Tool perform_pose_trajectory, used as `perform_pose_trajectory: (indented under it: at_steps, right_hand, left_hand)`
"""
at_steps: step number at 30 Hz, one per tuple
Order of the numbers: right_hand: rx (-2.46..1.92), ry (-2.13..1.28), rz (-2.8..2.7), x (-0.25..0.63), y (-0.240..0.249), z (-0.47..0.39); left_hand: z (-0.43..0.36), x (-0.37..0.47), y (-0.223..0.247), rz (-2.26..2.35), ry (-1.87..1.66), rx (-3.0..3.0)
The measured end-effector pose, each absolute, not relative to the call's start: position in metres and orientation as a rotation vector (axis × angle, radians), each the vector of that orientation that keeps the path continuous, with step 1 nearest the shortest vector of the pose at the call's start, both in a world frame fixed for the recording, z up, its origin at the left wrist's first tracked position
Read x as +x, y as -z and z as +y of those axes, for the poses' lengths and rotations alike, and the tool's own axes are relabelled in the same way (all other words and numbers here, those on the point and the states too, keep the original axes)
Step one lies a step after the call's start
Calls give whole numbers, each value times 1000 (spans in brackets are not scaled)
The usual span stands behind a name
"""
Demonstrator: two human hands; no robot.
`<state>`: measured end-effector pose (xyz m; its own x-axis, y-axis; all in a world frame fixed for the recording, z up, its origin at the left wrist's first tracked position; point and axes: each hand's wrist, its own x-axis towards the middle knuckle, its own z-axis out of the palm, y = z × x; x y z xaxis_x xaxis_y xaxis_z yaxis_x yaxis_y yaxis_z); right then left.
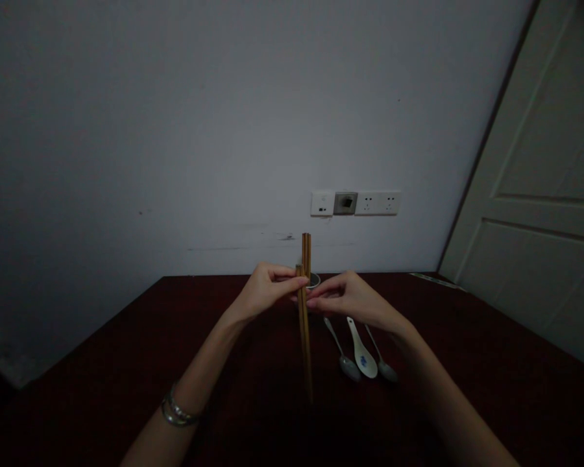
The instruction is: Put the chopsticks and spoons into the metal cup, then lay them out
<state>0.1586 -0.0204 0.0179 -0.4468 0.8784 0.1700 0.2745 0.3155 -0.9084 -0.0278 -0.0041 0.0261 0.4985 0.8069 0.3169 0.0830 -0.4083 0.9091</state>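
My left hand (pixel 270 288) pinches a pair of wooden chopsticks (pixel 305 350) near their upper ends, and they point down over the table. From the other side, my right hand (pixel 343 297) has its thumb and fingers closed at the same chopsticks, just below the left fingertips. More wooden chopsticks (pixel 306 246) stand upright just behind, in a round cup (pixel 314 281) whose rim shows in part. My fingers hide most of that cup. Below my right hand lie a metal spoon (pixel 349 368), a white spoon with a blue pattern (pixel 365 360) and another metal spoon (pixel 387 371).
The dark red table (pixel 175 344) reaches back to a pale wall (pixel 199 130). Wall sockets (pixel 377 203) sit above its back edge. A panelled door (pixel 540 194) stands at the right. A flat strip (pixel 438 281) lies at the table's back right edge.
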Motion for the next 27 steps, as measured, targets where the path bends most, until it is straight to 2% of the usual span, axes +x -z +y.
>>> perform_pose_trajectory:
  at_steps: [7, 27]
  right_hand:
    - [-966, -1297, -1868, 148, 0, -7]
    - [-908, -1288, -1796, 143, 8, -2]
  left_hand:
    - [-2, -27, -27, 831, -1066, 1780]
    - [2, -28, -25, 867, -1054, 1636]
